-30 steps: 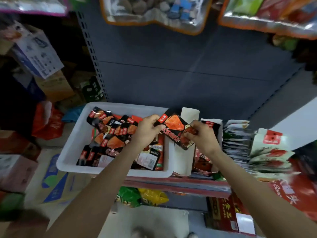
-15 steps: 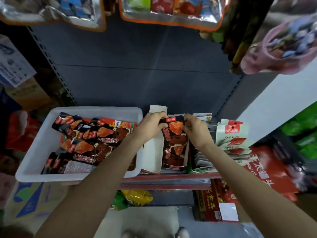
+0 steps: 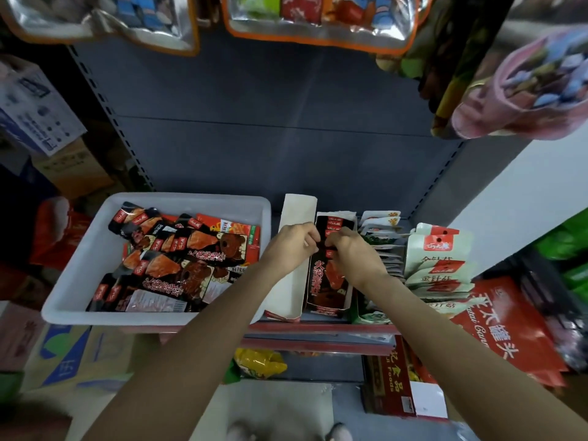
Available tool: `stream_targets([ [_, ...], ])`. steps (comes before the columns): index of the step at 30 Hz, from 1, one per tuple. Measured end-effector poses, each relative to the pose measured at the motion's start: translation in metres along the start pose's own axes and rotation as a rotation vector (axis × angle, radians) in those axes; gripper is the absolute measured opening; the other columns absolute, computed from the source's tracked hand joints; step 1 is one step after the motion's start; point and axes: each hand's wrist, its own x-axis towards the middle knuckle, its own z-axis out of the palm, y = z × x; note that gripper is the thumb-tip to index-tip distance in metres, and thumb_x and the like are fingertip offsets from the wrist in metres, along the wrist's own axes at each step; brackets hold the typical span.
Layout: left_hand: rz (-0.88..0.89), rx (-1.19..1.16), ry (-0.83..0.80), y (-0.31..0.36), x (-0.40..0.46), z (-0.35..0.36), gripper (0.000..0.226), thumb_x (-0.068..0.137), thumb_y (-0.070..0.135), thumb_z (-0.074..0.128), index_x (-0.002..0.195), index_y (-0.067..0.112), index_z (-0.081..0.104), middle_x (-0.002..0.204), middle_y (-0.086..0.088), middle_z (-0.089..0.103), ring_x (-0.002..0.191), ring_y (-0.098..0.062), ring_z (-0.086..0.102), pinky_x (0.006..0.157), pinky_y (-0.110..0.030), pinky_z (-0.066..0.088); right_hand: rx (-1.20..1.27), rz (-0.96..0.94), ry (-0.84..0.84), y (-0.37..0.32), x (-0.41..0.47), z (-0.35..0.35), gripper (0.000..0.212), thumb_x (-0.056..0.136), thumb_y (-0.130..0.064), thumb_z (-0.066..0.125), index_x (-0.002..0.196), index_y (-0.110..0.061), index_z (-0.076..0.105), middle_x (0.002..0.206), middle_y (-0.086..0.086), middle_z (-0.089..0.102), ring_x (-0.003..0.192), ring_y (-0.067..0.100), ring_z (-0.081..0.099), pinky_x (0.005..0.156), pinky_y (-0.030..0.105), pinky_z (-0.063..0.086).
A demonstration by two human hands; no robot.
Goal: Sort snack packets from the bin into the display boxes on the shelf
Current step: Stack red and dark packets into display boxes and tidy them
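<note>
1. Grey metal shelf (image 3: 286, 148) backing, smooth and perforated along its edges, carries a white plastic bin (image 3: 79, 281) of glossy black-and-red snack packets (image 3: 178, 265).
2. Left hand (image 3: 292, 246) and right hand (image 3: 353, 253) pinch a flat packet (image 3: 324, 281) with curled fingers inside a narrow cardboard display box (image 3: 348, 300).

white bin (image 3: 79, 275), black-and-orange packets (image 3: 178, 265), grey shelf (image 3: 270, 138)

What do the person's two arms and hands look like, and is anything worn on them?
Both forearms are bare right up to the picture's edge: no sleeves show. The left hand and right hand wear no gloves; no watch, bracelet or ring is visible on them.
</note>
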Motion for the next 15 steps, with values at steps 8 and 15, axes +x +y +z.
stream_targets([
  [8,-0.076,-0.013,0.260,-0.050,-0.048,-0.038,0.012,0.090,0.013,0.060,0.101,0.012,0.063,0.090,0.006,0.062,0.082,-0.009,0.059,0.077,-0.027,0.052,0.302,-0.084,0.057,-0.051,0.005,0.016,0.032,0.092,-0.008,0.052,0.124,-0.011,0.055,0.123,0.009,0.054,0.111,0.024,0.054,0.092,0.034,0.046],
  [15,-0.384,0.154,0.312,-0.146,-0.087,-0.086,0.034,0.092,0.013,0.057,0.125,0.007,0.054,0.125,-0.014,0.056,0.111,-0.028,0.055,0.094,-0.035,0.045,0.389,-0.165,-0.133,-0.135,0.025,0.056,0.057,0.092,-0.016,0.057,0.144,-0.016,0.033,0.143,0.008,0.040,0.130,0.024,0.040,0.107,0.032,0.036],
])
